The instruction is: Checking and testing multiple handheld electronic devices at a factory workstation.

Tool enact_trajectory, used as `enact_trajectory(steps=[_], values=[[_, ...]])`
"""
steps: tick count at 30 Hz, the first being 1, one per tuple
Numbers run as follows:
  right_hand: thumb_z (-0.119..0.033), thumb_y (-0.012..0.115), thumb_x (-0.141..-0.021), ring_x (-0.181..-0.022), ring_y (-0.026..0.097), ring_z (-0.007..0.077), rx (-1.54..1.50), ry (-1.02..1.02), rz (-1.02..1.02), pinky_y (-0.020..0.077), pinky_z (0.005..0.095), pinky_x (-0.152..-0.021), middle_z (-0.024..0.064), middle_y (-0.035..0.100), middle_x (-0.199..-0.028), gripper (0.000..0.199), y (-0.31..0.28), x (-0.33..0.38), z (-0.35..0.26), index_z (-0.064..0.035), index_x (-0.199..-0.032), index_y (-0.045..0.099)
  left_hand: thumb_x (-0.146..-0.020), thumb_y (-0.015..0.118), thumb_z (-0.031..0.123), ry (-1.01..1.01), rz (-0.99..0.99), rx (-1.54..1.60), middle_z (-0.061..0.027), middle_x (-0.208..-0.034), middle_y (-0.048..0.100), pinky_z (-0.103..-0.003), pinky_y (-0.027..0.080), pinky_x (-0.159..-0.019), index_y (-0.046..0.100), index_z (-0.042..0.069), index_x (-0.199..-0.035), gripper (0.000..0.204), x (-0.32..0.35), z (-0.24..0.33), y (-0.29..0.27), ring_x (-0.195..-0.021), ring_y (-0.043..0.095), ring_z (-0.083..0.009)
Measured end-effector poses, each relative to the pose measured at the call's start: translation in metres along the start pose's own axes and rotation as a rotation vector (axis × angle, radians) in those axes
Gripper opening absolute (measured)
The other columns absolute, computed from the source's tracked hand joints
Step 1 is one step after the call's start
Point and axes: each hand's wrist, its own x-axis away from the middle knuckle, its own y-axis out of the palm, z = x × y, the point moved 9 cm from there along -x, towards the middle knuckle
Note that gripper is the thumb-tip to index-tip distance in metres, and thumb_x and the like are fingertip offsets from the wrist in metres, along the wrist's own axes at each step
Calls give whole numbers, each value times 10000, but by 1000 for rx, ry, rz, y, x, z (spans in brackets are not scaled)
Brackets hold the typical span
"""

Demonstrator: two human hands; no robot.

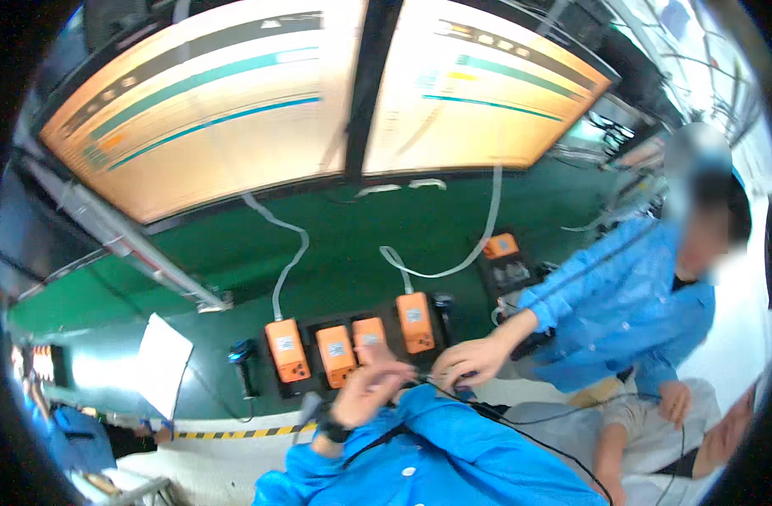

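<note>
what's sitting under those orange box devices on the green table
The orange box-shaped devices sit in black trays on the green table. A raised hand in a blue sleeve covers the lower part of one device and the tray's front edge, so anything there is hidden.

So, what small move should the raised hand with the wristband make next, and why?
Probably pause and hold back slightly. The left hand hovers right in front of the row of orange devices on the green bench, and a co-worker's hand is reaching into the same spot, so the two could collide. Whether the left hand grips anything is unclear.
</note>
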Motion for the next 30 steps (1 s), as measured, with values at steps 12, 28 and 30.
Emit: enact_trajectory(steps=[12, 28, 30], values=[[-236, 652, -758, -894, 600, 286, 5, 412, -754, 473, 428, -719, 86, 621, -933, 325, 29, 10, -81, -137, -1048, 543, -937, 473, 199, -101, 583, -15, -83, -916, 638, -257, 468, -721, 570, 19, -1044, 231, 66, -7, -136, -849, 612, -156], [-228, 654, -750, -838, 615, 308, -13, 560, -659, 469, 458, -679, 100, 618, -864, 332, 15, 6, -70, -130, -1052, 558, -934, 471, 182, -192, 510, -74, -74, -891, 616, -245, 488, -689, 560, 23, -1033, 207, 35, -23, -129, -794, 612, -139], [-231, 649, -757, -879, 616, 318, -133, 635, -723, 482, 448, -729, 119, 637, -900, 325, 3, 5, -59, -99, -1045, 576, -937, 469, 176, -218, 479, -56, -75, -904, 620, -239, 483, -697, 564, 26, -1040, 205, 34, -27, -129, -807, 610, -135]])
